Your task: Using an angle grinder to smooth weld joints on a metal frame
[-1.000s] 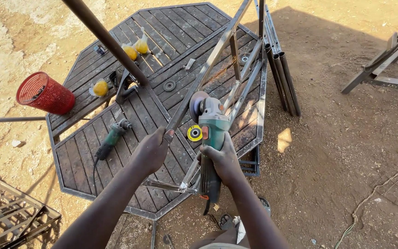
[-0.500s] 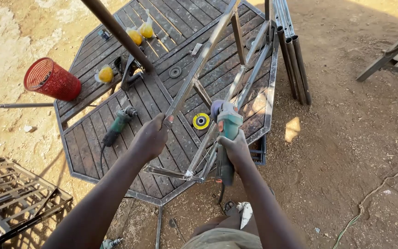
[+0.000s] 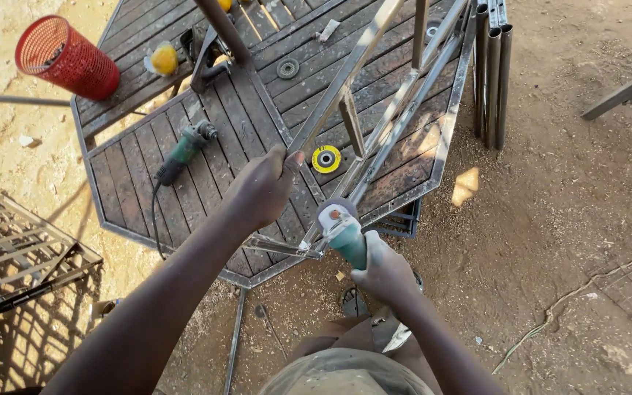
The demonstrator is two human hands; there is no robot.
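Head camera: my left hand point(image 3: 261, 192) is clenched round a bar of the metal frame point(image 3: 374, 139), my right hand point(image 3: 383, 272) grips the green angle grinder point(image 3: 344, 232), its head at the frame's near corner just beyond my fingers. If the thin, bare-steel frame shifts on the slatted table point(image 3: 140, 175), the disc could snag.
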